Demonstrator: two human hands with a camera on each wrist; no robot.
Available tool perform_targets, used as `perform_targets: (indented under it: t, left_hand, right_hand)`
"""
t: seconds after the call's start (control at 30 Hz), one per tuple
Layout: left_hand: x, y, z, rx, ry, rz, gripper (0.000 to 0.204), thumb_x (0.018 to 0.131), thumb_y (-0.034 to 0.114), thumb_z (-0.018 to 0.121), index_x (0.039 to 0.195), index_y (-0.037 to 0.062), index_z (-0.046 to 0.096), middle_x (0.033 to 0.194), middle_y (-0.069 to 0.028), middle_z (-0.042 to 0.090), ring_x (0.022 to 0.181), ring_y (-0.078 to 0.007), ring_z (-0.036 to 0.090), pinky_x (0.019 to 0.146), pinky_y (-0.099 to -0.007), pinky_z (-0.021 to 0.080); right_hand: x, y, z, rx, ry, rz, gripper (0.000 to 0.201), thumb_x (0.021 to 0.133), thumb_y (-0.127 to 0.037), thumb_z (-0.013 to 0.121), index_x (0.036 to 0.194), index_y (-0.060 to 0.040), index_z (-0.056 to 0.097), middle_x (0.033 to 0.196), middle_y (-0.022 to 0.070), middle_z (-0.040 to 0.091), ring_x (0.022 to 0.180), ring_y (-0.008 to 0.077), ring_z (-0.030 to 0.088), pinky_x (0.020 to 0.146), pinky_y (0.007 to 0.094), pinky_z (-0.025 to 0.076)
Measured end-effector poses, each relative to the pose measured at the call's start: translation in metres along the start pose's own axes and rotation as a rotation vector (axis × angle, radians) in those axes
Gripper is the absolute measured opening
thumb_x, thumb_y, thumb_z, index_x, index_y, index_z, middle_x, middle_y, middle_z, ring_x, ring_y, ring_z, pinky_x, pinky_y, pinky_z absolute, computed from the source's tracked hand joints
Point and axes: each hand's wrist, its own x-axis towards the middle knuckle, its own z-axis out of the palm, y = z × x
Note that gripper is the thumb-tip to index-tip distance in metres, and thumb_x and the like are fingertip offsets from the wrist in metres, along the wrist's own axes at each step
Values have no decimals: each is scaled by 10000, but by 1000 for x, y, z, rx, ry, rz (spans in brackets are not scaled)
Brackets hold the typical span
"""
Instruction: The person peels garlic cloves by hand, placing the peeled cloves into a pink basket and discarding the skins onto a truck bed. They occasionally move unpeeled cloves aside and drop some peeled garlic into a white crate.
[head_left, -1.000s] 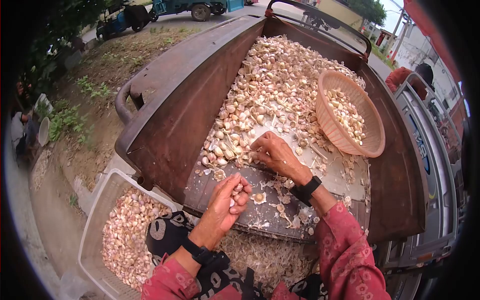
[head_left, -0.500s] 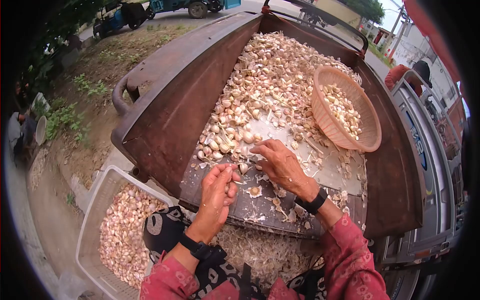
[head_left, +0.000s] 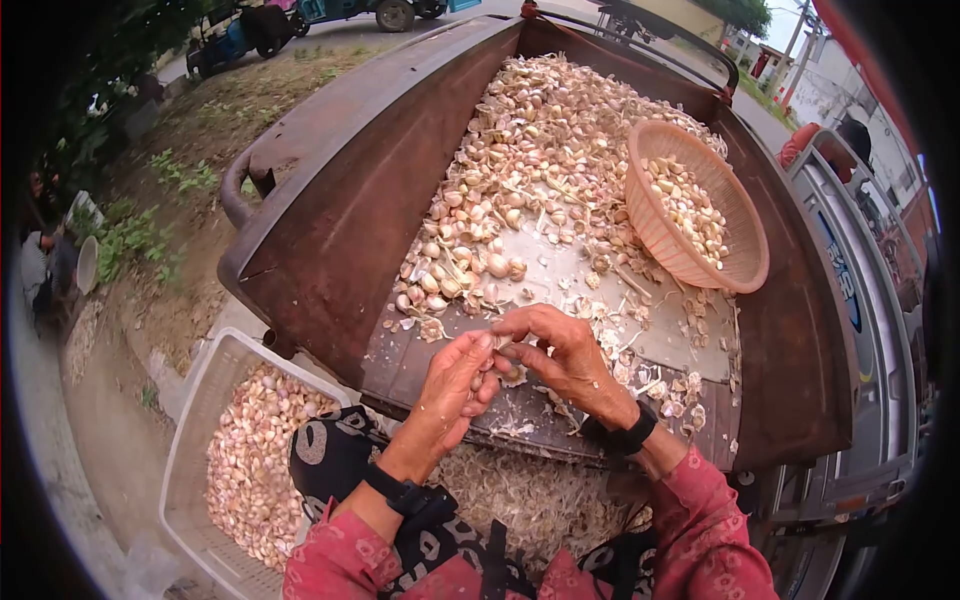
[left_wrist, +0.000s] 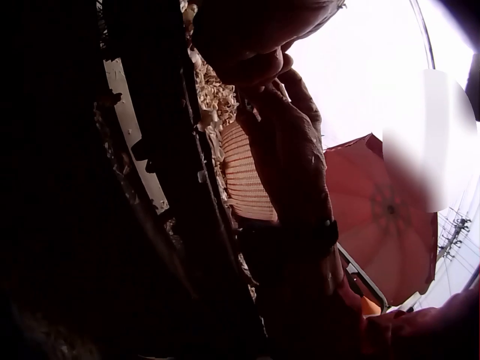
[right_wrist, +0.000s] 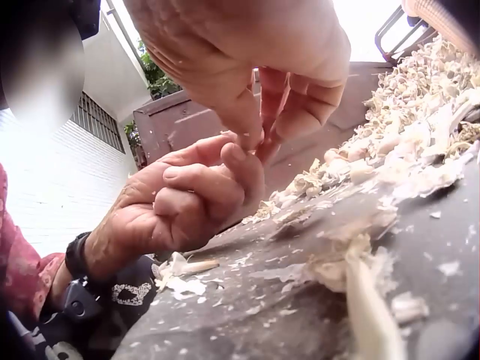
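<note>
Over the near edge of the metal bed, both hands meet at the fingertips. My left hand (head_left: 452,388) has its fingers curled round garlic cloves, mostly hidden in the palm. Thumb and fingers of my right hand (head_left: 562,362) pinch a garlic clove at the left fingertips; the fingers cover most of it. From the right wrist view, the right hand (right_wrist: 251,52) reaches down from above onto the curled left hand (right_wrist: 191,191). A large heap of garlic (head_left: 540,150) lies beyond the hands.
A pink mesh basket (head_left: 640,215) holding pale cloves leans at the right of the rusty bed wall (head_left: 370,200). Below left stands a white crate (head_left: 185,460) of cloves. Loose skins (head_left: 560,510) lie beneath the bed's edge. Dry stalks and root scraps litter the bed.
My right hand has come back from the edge of the garlic heap to the left hand's fingertips. The left hand has shifted slightly right, its fingers still curled round cloves.
</note>
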Motion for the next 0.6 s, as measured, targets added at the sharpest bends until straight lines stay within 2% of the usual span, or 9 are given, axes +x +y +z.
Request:
perform_targets:
  t: [0.07,0.17,0.27,0.33,0.4,0.47,0.53,0.57,0.6]
  left_hand:
    - [-2,0,5,39,-107,7,216,1012,219,548,1130,39,537,850,-25,588,530,-16,439,368,-131,257]
    - [-11,-1,8,82,-107,79,231,996,223,582,1141,49,537,850,-12,592,552,-9,438,409,-132,263]
    - [-28,0,18,200,-112,214,258,975,214,621,1159,49,549,841,-18,607,584,-17,478,434,-154,314]
    - [-48,6,30,282,-118,288,260,961,173,641,1171,45,557,831,-26,614,603,-32,516,446,-170,364]
    - [-78,20,46,943,-137,852,307,925,94,668,1203,16,564,821,-73,634,648,-105,602,505,-231,461]
    - [-116,35,68,941,-322,1015,334,894,113,703,1178,-9,574,818,-59,606,615,-101,530,548,-234,432]
    - [-165,60,72,772,-600,217,71,850,37,675,845,-34,679,710,-114,650,517,-182,573,409,-262,384]
    - [-166,57,77,771,-605,213,71,850,37,675,845,-34,679,710,-114,650,517,-182,573,409,-262,384]
    - [-166,50,85,764,-588,526,67,823,41,684,831,-25,677,698,-104,643,499,-167,552,398,-257,362]
  right_hand:
    - [-8,-4,3,-49,27,-32,305,805,-4,702,1103,-64,677,1114,95,690,863,174,661,714,293,534]
    - [-19,-23,1,333,23,283,318,852,-16,697,1165,-70,679,1161,54,684,888,61,617,647,209,502]
    - [-25,-41,1,602,181,360,312,868,-12,691,1177,-49,674,1180,73,665,874,73,629,659,195,513]
    - [-36,-58,-10,517,177,284,277,874,-3,689,1150,-11,673,1183,117,646,905,99,647,687,178,521]
    - [-45,-85,-25,327,189,-101,241,856,47,678,1093,5,665,1151,194,640,933,184,656,687,217,547]
    - [-55,-128,-38,475,218,-309,236,843,38,705,1077,48,684,1132,191,652,896,168,683,706,217,555]
    - [-67,-168,-41,547,260,-376,175,820,34,711,994,49,693,1039,195,668,834,201,688,671,249,568]
    - [-72,-184,-39,626,300,-443,116,797,31,717,910,51,703,946,199,684,772,234,693,637,281,581]
    - [-75,-191,-39,704,342,-513,58,774,28,723,827,52,713,853,203,699,710,267,698,602,312,594]
